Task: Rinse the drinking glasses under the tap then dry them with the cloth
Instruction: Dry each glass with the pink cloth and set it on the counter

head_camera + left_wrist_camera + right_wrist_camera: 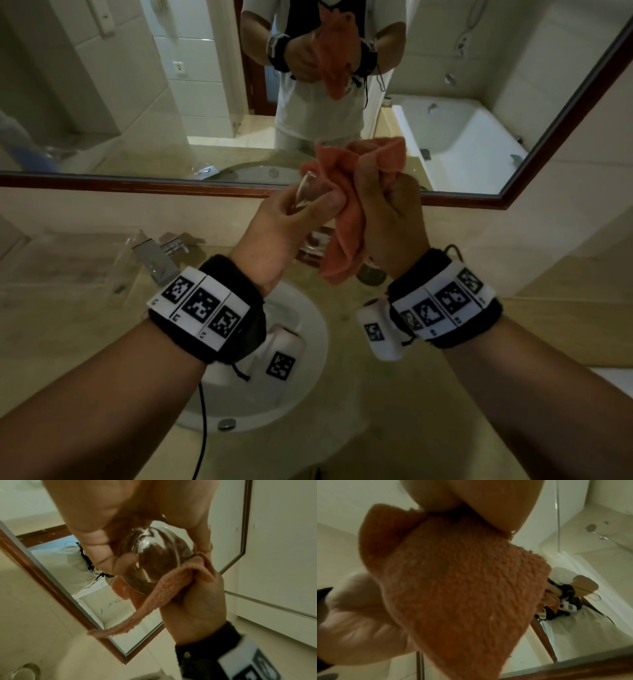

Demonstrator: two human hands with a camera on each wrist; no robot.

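My left hand [301, 209] grips a clear drinking glass [310, 190], held up above the sink with its open end toward the cloth. In the left wrist view the glass [154, 561] shows between thumb and fingers, wet streaks on its wall. My right hand [387, 212] clutches an orange cloth [346, 192] bunched against the glass's mouth; a loose tail of cloth hangs down between my wrists. The cloth [462, 595] fills the right wrist view, pinched under my fingers. How far the cloth reaches into the glass is hidden.
A white basin [308, 342] lies below my hands, its chrome tap [164, 253] at the left. A wood-framed mirror [137, 102] runs along the wall ahead and reflects a bathtub. Something clear stands on a dark tray [318, 243] behind the hanging cloth.
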